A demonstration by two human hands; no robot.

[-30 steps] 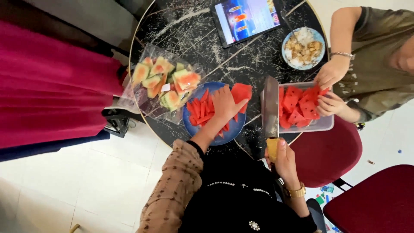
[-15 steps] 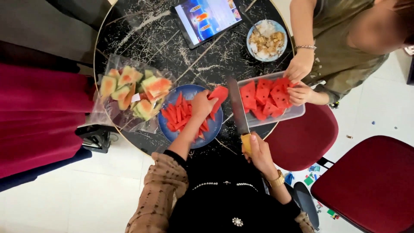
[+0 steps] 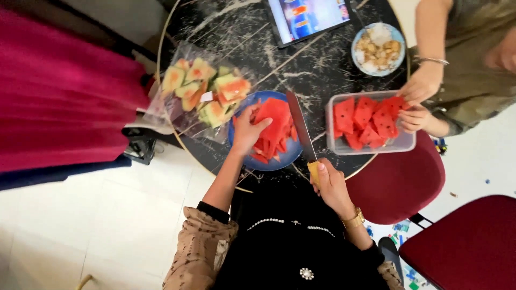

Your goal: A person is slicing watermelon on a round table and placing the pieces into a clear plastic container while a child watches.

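Two hands at work over the round black marble-patterned table (image 3: 322, 70). Left hand (image 3: 248, 130) pressing down, fingers spread flat, on a large red flesh slab of watermelon (image 3: 274, 115), lying on the round blue plate (image 3: 285, 158) among smaller cut red pieces. Right hand (image 3: 329, 182) closing tight around the yellow handle of a long steel kitchen knife (image 3: 300, 129), blade lying just beside the slab at its right edge.

Judging the slab as soft, wet and slippery, fairly heavy for its size, likely breaking if pinched at a thin edge; best steadying from above with flat fingers, well away from the blade's side.

Lying left of the plate: pale green and orange rind offcuts (image 3: 207, 91) on a clear plastic bag (image 3: 177, 107). Sitting right of the knife: a clear rectangular plastic container (image 3: 371, 147) filling with red watermelon chunks, another person's two hands (image 3: 419, 96) touching its right end. Resting further back: a lit tablet screen (image 3: 312, 16) and a small blue bowl of pale snacks (image 3: 378, 48).
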